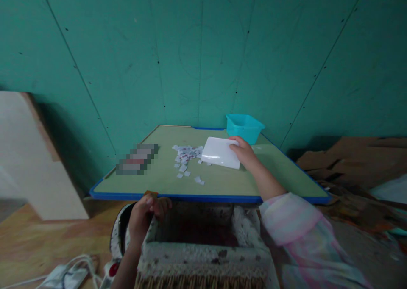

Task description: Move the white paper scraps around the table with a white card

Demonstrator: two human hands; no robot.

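Just right of the paper pile, the right hand grips a glossy white panel by its right side. Nearer than the pile and to its left, the left hand is curled, its hold unclear; a turquoise basin stands beyond the pile, rightward.

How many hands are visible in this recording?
2: the left hand by the table's near edge; the right hand gripping a white object near the turquoise bin.
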